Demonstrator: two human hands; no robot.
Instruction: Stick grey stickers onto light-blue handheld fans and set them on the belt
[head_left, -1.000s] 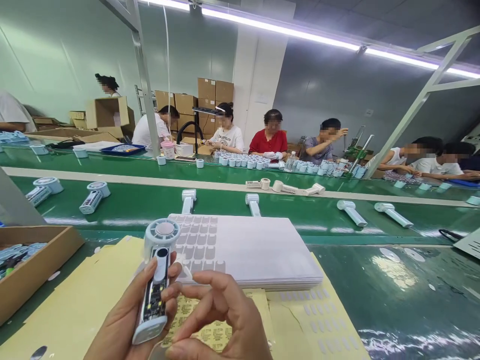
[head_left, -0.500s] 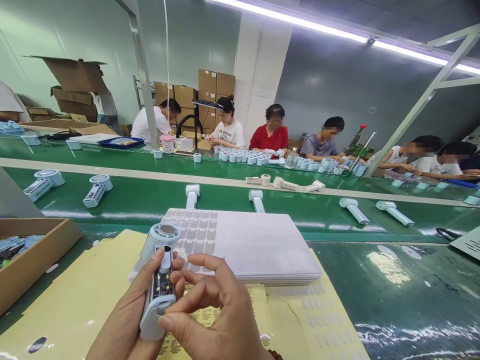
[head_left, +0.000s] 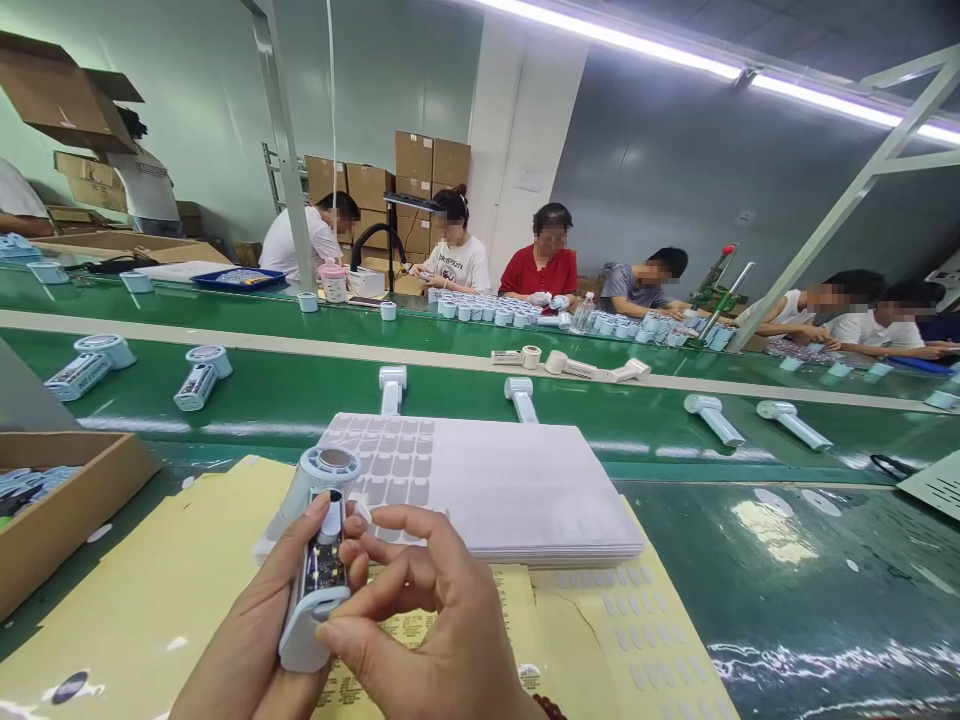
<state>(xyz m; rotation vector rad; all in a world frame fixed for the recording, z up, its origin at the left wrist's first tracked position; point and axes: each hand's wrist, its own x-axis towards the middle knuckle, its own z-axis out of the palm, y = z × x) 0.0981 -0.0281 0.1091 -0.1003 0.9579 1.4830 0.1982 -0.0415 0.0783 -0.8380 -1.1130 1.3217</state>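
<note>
While a fan (head_left: 319,565) is gripped in the left hand (head_left: 251,650), with its fingers (head_left: 352,550) wrapped around the body, the right hand (head_left: 427,625) is held just beside it, its fingers (head_left: 397,520) curled nearly shut; whether anything is pinched cannot be told. Yellow sheets (head_left: 165,590) and a stack of white pad sheets (head_left: 487,490) are laid on the green worktop (head_left: 750,560). Further fans (head_left: 391,390) are lined up beyond, and co-workers (head_left: 457,265) are seated along the far side, before stacked cartons (head_left: 420,170).

Dark lettering on a co-worker's white T-shirt (head_left: 459,265), blurred and not reliably legible, fine print on the yellow backing sheet (head_left: 409,632), too small to read
</note>
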